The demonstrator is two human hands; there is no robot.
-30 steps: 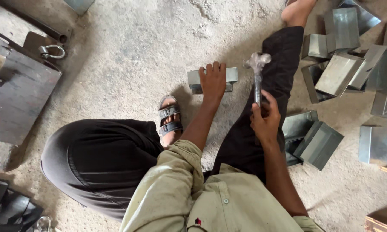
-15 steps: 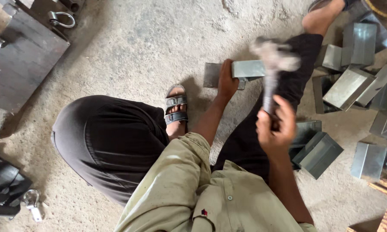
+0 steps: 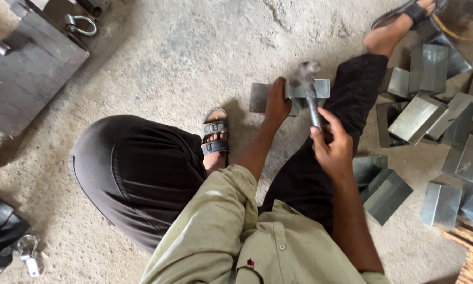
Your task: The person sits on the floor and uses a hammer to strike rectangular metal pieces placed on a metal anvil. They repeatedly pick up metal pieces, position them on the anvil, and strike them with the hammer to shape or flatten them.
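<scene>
Head cam: my left hand (image 3: 276, 103) presses flat on a bent grey metal piece (image 3: 289, 94) lying on the concrete floor (image 3: 184, 58) between my legs, fingers curled over its top edge. My right hand (image 3: 332, 147) is closed tight round the handle of a hammer (image 3: 309, 94); the head is blurred, looks to be at or just above the piece, can't tell which. Pile of similar folded metal boxes (image 3: 420, 115) sits to my right, near my knee. Dark steel plate (image 3: 26, 68) w/ a ring lies top left, well apart.
</scene>
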